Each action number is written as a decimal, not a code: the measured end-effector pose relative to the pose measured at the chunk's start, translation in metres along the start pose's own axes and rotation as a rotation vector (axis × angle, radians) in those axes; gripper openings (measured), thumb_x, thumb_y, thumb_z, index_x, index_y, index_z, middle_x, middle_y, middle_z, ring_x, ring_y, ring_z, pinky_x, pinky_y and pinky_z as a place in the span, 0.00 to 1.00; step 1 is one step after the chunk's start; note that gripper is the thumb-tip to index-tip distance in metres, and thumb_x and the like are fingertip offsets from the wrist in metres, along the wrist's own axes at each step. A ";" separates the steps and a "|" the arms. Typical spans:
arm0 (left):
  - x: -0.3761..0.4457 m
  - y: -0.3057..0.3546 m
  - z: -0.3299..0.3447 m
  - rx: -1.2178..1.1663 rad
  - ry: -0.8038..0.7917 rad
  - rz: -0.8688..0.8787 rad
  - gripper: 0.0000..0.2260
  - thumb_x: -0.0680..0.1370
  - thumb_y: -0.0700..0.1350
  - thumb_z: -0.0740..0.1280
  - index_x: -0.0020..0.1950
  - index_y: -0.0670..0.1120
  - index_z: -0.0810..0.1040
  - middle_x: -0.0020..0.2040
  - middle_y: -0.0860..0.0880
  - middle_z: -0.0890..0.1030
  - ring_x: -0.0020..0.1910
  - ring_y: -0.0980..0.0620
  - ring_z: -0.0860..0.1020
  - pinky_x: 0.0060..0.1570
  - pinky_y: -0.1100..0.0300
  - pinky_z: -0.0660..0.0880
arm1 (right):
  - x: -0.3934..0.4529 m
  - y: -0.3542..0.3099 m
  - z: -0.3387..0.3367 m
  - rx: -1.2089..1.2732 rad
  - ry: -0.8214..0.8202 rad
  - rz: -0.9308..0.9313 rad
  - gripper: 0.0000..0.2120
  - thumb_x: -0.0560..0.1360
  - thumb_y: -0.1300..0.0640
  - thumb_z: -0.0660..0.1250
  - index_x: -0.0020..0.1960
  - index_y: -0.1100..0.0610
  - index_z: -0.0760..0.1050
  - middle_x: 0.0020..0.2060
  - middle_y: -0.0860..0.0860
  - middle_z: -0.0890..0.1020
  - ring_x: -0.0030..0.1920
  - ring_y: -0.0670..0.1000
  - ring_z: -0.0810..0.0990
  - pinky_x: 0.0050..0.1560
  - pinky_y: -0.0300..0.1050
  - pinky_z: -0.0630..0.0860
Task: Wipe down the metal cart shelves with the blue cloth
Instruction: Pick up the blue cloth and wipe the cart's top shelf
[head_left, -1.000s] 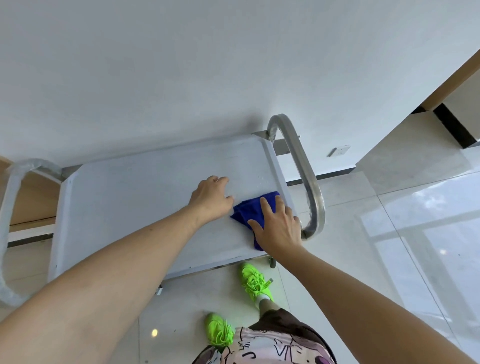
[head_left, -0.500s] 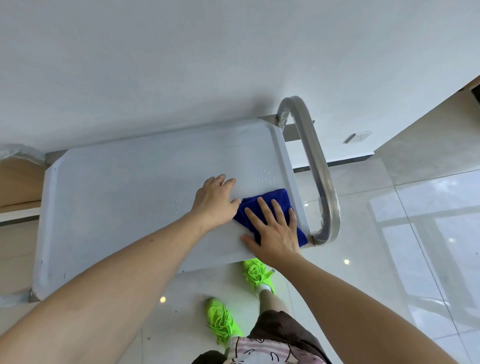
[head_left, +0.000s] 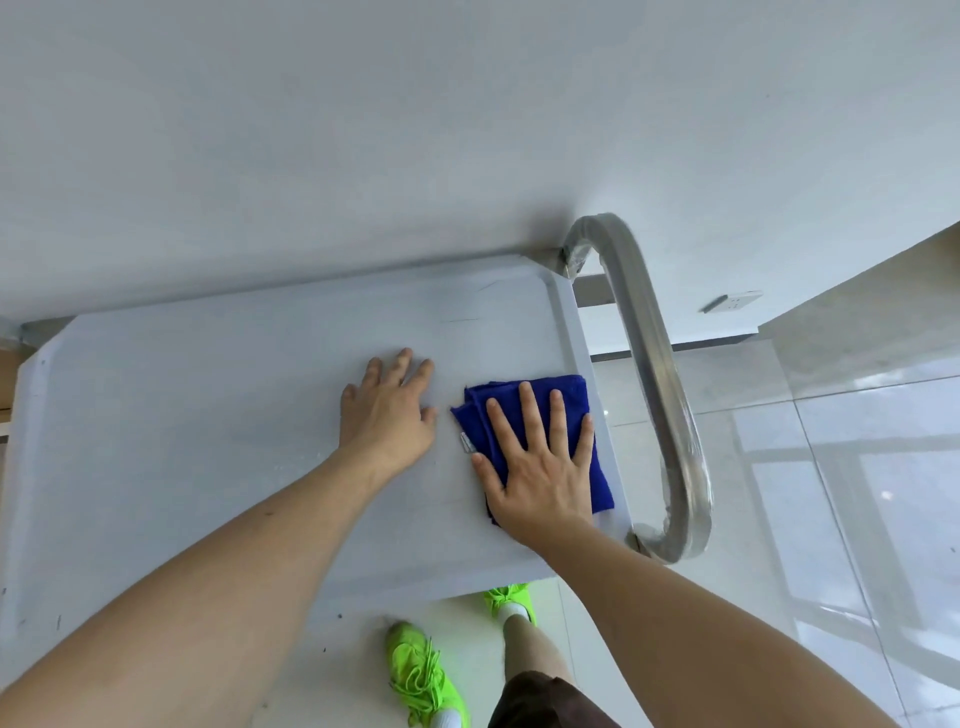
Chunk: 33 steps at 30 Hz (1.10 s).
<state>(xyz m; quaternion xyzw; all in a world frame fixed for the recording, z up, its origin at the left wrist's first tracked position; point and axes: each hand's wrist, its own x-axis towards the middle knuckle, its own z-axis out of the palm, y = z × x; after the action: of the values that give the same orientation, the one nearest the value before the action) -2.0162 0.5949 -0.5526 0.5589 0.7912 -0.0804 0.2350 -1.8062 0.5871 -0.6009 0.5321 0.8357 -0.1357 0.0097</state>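
The metal cart's top shelf (head_left: 182, 441) is a pale grey tray with a raised rim, seen from above. A folded blue cloth (head_left: 571, 395) lies at its right end, against the rim. My right hand (head_left: 537, 467) presses flat on the cloth with fingers spread. My left hand (head_left: 387, 410) rests flat on the bare shelf just left of the cloth, holding nothing. Lower shelves are hidden under the top one.
A curved steel handle (head_left: 660, 384) wrapped in plastic film loops past the cart's right end. A white wall (head_left: 415, 130) runs behind the cart, with a socket (head_left: 737, 301) low on it. Glossy floor tiles (head_left: 831, 519) lie to the right. My green shoes (head_left: 421, 675) stand below the near edge.
My right hand has flattened and spread on the cloth, which now lies closer to the right rim. My left hand has come off the cloth's edge and sits apart from it.
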 end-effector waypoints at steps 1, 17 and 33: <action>0.000 -0.002 0.002 -0.002 0.003 0.004 0.29 0.81 0.56 0.57 0.79 0.56 0.50 0.81 0.52 0.47 0.79 0.43 0.49 0.73 0.40 0.58 | 0.008 -0.001 -0.001 0.000 0.004 0.007 0.31 0.81 0.31 0.45 0.81 0.40 0.49 0.82 0.50 0.52 0.81 0.60 0.45 0.76 0.70 0.41; 0.006 -0.005 0.016 -0.043 0.050 -0.003 0.34 0.78 0.60 0.64 0.79 0.58 0.51 0.81 0.53 0.48 0.79 0.43 0.48 0.73 0.39 0.56 | 0.168 -0.023 -0.023 0.021 -0.001 0.079 0.33 0.79 0.30 0.38 0.81 0.39 0.42 0.82 0.50 0.44 0.80 0.59 0.37 0.73 0.69 0.32; 0.002 -0.001 0.005 -0.102 -0.035 -0.036 0.34 0.78 0.59 0.64 0.79 0.59 0.50 0.81 0.55 0.44 0.79 0.45 0.43 0.75 0.40 0.51 | 0.060 -0.017 -0.008 -0.001 -0.046 0.022 0.31 0.81 0.32 0.36 0.81 0.41 0.40 0.82 0.51 0.44 0.80 0.61 0.36 0.75 0.69 0.35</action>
<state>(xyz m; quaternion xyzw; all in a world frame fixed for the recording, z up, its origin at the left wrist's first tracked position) -2.0162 0.5947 -0.5578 0.5304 0.8000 -0.0537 0.2754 -1.8468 0.6352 -0.5992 0.5379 0.8295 -0.1472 0.0308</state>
